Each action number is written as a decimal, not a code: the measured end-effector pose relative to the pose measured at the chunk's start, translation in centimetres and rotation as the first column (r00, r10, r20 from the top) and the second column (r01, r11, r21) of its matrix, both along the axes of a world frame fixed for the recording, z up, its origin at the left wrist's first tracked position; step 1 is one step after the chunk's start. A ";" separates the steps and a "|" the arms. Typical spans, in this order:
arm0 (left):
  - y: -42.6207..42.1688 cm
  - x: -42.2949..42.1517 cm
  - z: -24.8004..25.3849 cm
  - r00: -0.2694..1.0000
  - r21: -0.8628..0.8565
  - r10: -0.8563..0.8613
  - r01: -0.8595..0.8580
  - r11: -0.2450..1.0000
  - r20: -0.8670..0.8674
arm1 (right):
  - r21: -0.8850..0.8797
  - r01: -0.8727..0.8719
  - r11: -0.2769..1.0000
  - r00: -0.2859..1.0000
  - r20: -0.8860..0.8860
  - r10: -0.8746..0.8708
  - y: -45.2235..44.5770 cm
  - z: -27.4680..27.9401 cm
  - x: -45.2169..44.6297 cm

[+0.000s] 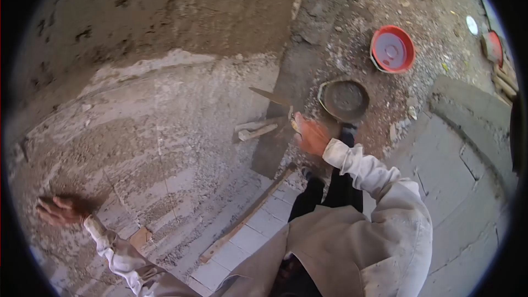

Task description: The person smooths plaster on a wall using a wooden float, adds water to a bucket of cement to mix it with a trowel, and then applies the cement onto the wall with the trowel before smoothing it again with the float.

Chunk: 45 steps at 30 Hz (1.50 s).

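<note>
My right hand (314, 135) is closed round the handle of a trowel (270, 97), whose blade points left in front of the rough wall. Out at the far left, my left hand (61, 210) lies with its fingers spread against the mortar-smeared wall (137, 148). Just beyond my right hand stands a dark mortar pan (346, 100) with a wire handle; a thin grey layer covers its bottom. Farther off is a red bucket (392, 49) holding cloudy water.
Short wooden pieces (257, 131) lie left of the trowel. A wooden strip (247, 214) edges pale blocks (250, 239) near my legs. Grey smoothed mortar (456, 159) covers the right side. Gravelly ground (352, 27) runs past the bucket towards another red-rimmed container (491, 47).
</note>
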<state>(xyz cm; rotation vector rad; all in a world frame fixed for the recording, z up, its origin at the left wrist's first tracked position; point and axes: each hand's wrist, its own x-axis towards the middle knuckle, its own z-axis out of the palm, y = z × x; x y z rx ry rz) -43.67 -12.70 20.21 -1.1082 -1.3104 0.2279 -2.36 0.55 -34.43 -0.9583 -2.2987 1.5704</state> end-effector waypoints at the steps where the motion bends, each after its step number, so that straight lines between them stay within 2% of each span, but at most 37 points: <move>1: -0.8 -1.3 0.6 1.000 -0.005 -0.028 0.028 1.000 -0.014 | 0.014 0.093 0.996 0.994 0.063 -0.094 -4.0 -4.2 1.5; 2: -1.1 -2.5 1.0 0.999 -0.024 -0.039 0.039 0.999 -0.009 | 0.025 0.176 0.984 0.975 0.136 -0.177 -8.8 -7.3 4.2; 5: -1.9 -4.4 1.4 0.998 -0.020 -0.050 0.050 0.999 -0.032 | -0.186 0.304 0.934 0.778 0.614 -0.131 -12.7 -13.6 10.1; 8: -2.8 -5.9 2.7 0.996 -0.015 -0.054 0.053 0.998 -0.067 | -0.258 0.289 0.922 0.713 0.700 -0.028 -11.2 -15.9 14.1; 9: -3.2 -6.6 3.3 0.994 -0.014 -0.058 0.057 0.998 -0.088 | -0.368 0.215 0.905 0.703 0.702 0.119 -9.7 -17.1 14.7; 10: -3.9 -7.2 3.8 0.992 -0.013 -0.058 0.057 0.998 -0.110 | -0.473 0.255 0.843 0.726 0.669 0.155 -7.8 -16.6 14.9; 12: -5.0 -9.2 4.8 0.985 -0.025 -0.069 0.066 0.998 -0.159 | -0.455 0.328 0.828 0.662 0.736 0.143 -4.6 -15.5 14.6; 14: -5.5 -11.7 5.5 0.964 -0.067 -0.098 0.084 0.994 -0.247 | -0.330 0.341 0.880 0.615 0.787 0.056 -3.9 -14.6 15.4; 16: -6.8 -13.6 6.1 0.949 -0.092 -0.095 0.070 0.993 -0.300 | -0.082 0.270 0.959 0.617 0.780 -0.108 -4.0 -15.8 18.0; 17: -7.7 -14.5 5.4 0.974 -0.040 0.005 -0.014 0.999 -0.226 | -0.109 0.446 0.889 0.591 0.782 -0.200 -4.5 -14.7 18.6; 18: -8.1 -14.6 4.5 0.982 0.008 0.109 -0.109 0.994 -0.152 | -0.151 0.524 0.838 0.613 0.750 -0.247 -5.7 -13.1 19.9; 19: -8.2 -15.1 3.9 0.987 0.039 0.130 -0.127 0.991 -0.099 | -0.196 0.595 0.779 0.628 0.718 -0.299 -7.0 -11.6 21.3; 20: -7.5 -13.6 3.3 0.992 0.046 0.091 -0.087 0.995 -0.084 | -0.241 0.658 0.714 0.635 0.687 -0.354 -8.1 -9.8 22.6; 21: -6.6 -11.7 2.9 0.995 0.037 0.043 -0.040 0.999 -0.085 | -0.138 0.644 0.753 0.641 0.635 -0.432 -10.4 -12.3 25.3; 22: -5.8 -9.9 2.8 0.996 0.032 0.016 -0.013 0.999 -0.085 | -0.207 0.747 0.632 0.596 0.630 -0.498 -12.1 -6.5 24.8; 23: -5.1 -8.6 2.7 0.996 0.025 -0.003 0.005 1.000 -0.094 | -0.222 0.778 0.587 0.579 0.616 -0.534 -14.5 -7.4 26.7; 25: -4.0 -7.4 3.0 0.995 0.014 -0.024 0.025 1.000 -0.099 | -0.306 0.854 0.420 0.512 0.638 -0.575 -19.9 -9.3 30.7; 27: -3.5 -7.0 3.2 0.992 -0.004 -0.053 0.053 0.999 -0.115 | -0.395 0.887 0.241 0.461 0.711 -0.531 -25.4 -9.9 33.7; 28: -3.4 -7.1 3.2 0.989 -0.011 -0.080 0.079 0.997 -0.122 | -0.369 0.919 0.137 0.378 0.731 -0.569 -28.8 -12.2 35.6; 29: -3.4 -7.4 3.2 0.990 -0.020 -0.111 0.110 0.994 -0.084 | 0.044 0.678 0.734 0.426 0.790 -0.441 -32.5 -15.6 38.8; 30: -3.6 -7.8 2.9 0.993 -0.010 -0.104 0.103 0.995 -0.055 | -0.010 0.678 0.735 0.394 0.849 -0.351 -33.3 -10.0 37.1; 31: -3.7 -8.1 2.6 0.995 0.001 -0.096 0.096 0.995 -0.026 | -0.022 0.607 0.794 0.371 0.892 -0.259 -35.4 -8.8 37.3; 32: -3.9 -8.5 2.4 0.999 0.032 -0.051 0.052 0.998 -0.008 | -0.037 0.588 0.808 0.359 0.907 -0.220 -37.2 -8.8 38.1; 35: -4.1 -9.2 2.9 0.995 0.031 -0.102 0.102 0.994 -0.005 | -0.093 0.573 0.814 0.360 0.921 -0.148 -39.9 -9.1 40.8; 38: -5.2 -8.2 2.4 0.949 0.020 -0.295 0.294 0.955 0.115 | -0.076 0.536 0.841 0.400 0.900 -0.173 -38.1 -11.3 42.3; 41: -7.7 -3.3 -2.7 0.813 0.079 -0.491 0.493 0.866 0.314 | 0.028 0.469 0.883 0.562 0.762 -0.323 -32.5 -19.0 45.1; 42: -7.9 -1.3 -7.3 0.711 0.112 -0.562 0.574 0.811 0.422 | -0.065 0.627 0.776 0.556 0.735 -0.388 -28.3 -15.5 42.7; 43: -8.1 0.7 -11.9 0.589 0.160 -0.623 0.648 0.745 0.515 | -0.224 0.824 0.520 0.506 0.704 -0.499 -24.2 -10.7 39.6; 44: -8.9 1.5 -17.5 0.485 0.213 -0.615 0.651 0.728 0.622 | -0.279 0.863 0.420 0.486 0.684 -0.544 -21.0 -7.0 37.4; 45: -10.3 4.1 -22.6 0.403 0.208 -0.460 0.531 0.822 0.791 | -0.300 0.876 0.378 0.475 0.670 -0.570 -17.8 -3.6 35.6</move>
